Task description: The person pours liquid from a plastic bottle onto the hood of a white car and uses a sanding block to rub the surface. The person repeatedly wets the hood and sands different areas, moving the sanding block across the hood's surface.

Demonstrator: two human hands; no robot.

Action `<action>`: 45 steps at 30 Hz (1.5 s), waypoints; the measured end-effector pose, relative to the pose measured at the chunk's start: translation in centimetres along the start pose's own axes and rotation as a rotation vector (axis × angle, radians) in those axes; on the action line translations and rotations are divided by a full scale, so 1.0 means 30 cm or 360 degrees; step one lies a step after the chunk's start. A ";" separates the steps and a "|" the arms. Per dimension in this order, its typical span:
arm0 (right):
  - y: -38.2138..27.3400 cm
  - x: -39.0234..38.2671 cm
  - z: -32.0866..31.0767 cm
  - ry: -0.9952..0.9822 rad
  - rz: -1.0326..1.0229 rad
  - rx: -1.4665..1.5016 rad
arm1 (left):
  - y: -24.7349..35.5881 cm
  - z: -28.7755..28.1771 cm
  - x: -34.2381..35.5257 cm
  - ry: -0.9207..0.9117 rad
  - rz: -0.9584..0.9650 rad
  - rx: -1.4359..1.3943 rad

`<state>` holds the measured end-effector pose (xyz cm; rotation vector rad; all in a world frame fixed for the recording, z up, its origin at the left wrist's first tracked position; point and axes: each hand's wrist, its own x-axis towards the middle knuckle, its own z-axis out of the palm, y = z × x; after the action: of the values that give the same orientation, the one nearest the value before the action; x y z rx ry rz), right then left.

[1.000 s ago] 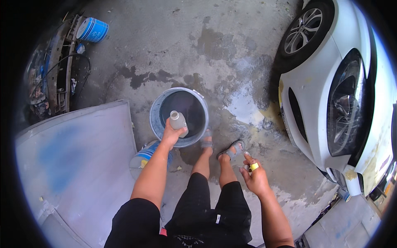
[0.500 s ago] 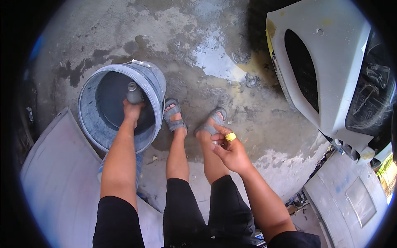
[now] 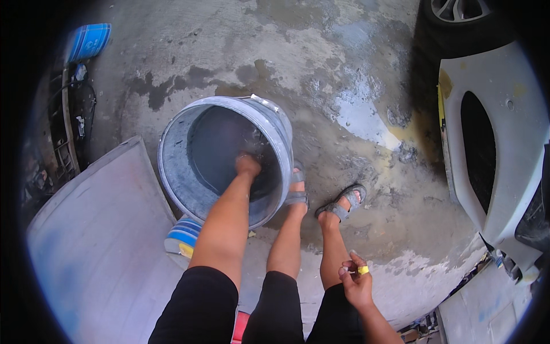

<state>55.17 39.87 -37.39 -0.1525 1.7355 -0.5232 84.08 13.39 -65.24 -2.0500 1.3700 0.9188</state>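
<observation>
A large grey bucket (image 3: 172, 155) of murky water (image 3: 220, 140) stands to the left of my feet. My left hand (image 3: 247, 165) reaches down into it, with its fingers under the surface. The clear bottle that it gripped a moment ago is out of sight beneath the dark, disturbed water. In front of my right thigh, my right hand (image 3: 356, 281) is closed in a pinch on a small whitish piece (image 3: 349, 270), too small to name. A yellow band (image 3: 363, 269) wraps one of its fingers.
A grey-white body panel (image 3: 97, 223) lies left of the bucket, near a blue striped can (image 3: 182, 232). Another blue can (image 3: 90, 42) is at the far left. At right are a car fender (image 3: 515, 114) and a wheel (image 3: 458, 11). A puddle (image 3: 366, 120) wets the concrete.
My left hand has sunk deeper into the bucket, and the bottle has gone under the water. My right hand has drawn lower, toward my thigh. The whole view has swung left.
</observation>
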 end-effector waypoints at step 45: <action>0.189 -0.077 -0.002 0.0010 -0.0292 -0.0760 | -0.257 0.357 0.337 0.0343 0.0109 -0.0446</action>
<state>56.68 45.79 -37.73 -0.6529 1.8374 -0.2307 91.19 17.96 -79.56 -2.3838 1.5018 0.9893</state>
